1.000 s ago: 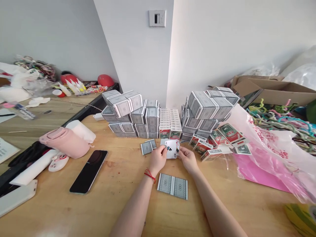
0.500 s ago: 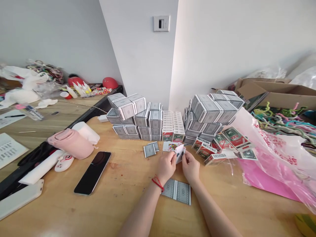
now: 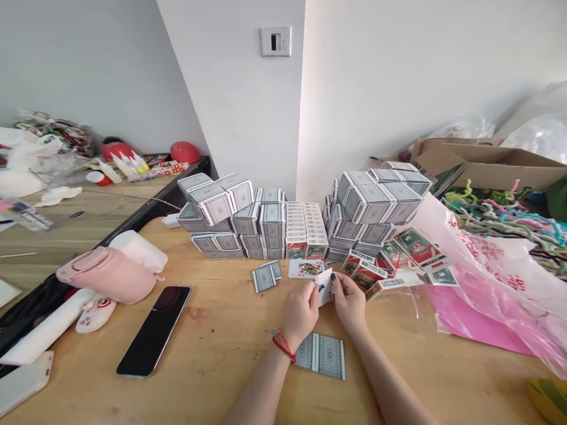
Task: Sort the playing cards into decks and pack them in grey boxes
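Above the wooden table (image 3: 212,378) my left hand (image 3: 301,310), with a red string bracelet at the wrist, pinches a white playing card (image 3: 325,286) with black marks on its face. The card is tilted upright. At its right edge the thumb and fingers of my right hand (image 3: 351,301) are closed on it. Just behind lies a face-up queen card (image 3: 305,269). Two face-down cards (image 3: 331,356) lie side by side under my left wrist, partly hidden by it. Farther left, a couple of small patterned cards (image 3: 264,277) overlap face down.
Patterned card blocks are stacked at the left (image 3: 217,200) and right (image 3: 376,200), with rows of card boxes (image 3: 306,227) between. Loose red-green boxes (image 3: 367,268) and pink plastic (image 3: 473,324) lie right. A phone (image 3: 155,330) and pink pouch (image 3: 110,274) lie left.
The view has shifted slightly. My right hand has moved a little away from my left, showing more of the card's face. The queen card behind is less covered.
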The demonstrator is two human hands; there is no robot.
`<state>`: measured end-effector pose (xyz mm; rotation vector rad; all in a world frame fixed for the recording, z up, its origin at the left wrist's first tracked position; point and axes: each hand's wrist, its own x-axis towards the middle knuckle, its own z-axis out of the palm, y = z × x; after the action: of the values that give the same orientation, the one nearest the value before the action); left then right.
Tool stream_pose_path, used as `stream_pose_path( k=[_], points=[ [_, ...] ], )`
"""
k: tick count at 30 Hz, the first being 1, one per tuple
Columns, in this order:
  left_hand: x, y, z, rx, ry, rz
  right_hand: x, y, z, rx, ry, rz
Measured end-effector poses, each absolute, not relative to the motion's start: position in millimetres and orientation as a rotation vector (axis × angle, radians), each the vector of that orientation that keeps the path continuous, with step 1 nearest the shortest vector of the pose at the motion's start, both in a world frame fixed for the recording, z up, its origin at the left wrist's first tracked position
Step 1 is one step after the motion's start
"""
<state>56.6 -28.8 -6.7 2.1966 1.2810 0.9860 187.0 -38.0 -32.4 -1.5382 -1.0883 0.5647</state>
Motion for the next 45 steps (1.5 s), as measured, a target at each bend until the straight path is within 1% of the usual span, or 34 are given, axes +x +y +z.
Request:
stream_pose_path(
  k=[3,6,9,15,17,19,24,27,29,34,41,43,45],
  points=[
    [49.1,-24.9,-7.9,2.149,1.315,0.940,185.4,-35.3,-31.9,-1.378,-1.080,0.740],
    [45.5,-23.5,-8.0,2.127,1.323,0.906,184.1,-35.0,-33.1,-1.383,-1.070,0.776],
    [46.0,-25.4,-7.8,2.134,1.306,0.880,183.1,-36.6,-34.7,-1.457,-1.088,0.716],
    [49.1,-30.7,-10.2,2.211,1.275,0.898,177.2,-42.4,-33.8,-1.719,-1.168,0.411],
    [48.5,-31.3,-11.9,2.231,1.285,0.902,175.9,-42.4,-34.6,-1.738,-1.169,0.372],
    [46.6,-30.9,-13.6,2.216,1.338,0.916,175.5,-40.1,-36.3,-1.694,-1.162,0.433],
    [38.2,-23.9,-15.2,2.071,1.545,1.017,173.9,-32.0,-37.3,-1.417,-1.223,0.858],
    [34.6,-18.7,-14.2,2.010,1.582,1.047,171.4,-31.3,-34.9,-1.369,-1.224,0.964],
    [33.7,-16.3,-14.0,1.997,1.551,1.045,170.6,-32.2,-33.8,-1.409,-1.242,0.899],
    [35.9,-15.9,-14.5,1.928,1.452,1.058,170.3,-34.8,-33.7,-1.599,-1.354,0.544],
    [44.7,-18.6,-17.7,1.807,1.320,1.139,163.6,-36.7,-33.4,-1.785,-1.473,0.155],
    [45.0,-17.2,-19.7,1.778,1.337,1.159,163.0,-36.4,-32.8,-1.761,-1.425,0.204],
    [43.5,-15.4,-20.8,1.750,1.354,1.173,164.0,-35.4,-32.0,-1.655,-1.318,0.417]
  ],
)
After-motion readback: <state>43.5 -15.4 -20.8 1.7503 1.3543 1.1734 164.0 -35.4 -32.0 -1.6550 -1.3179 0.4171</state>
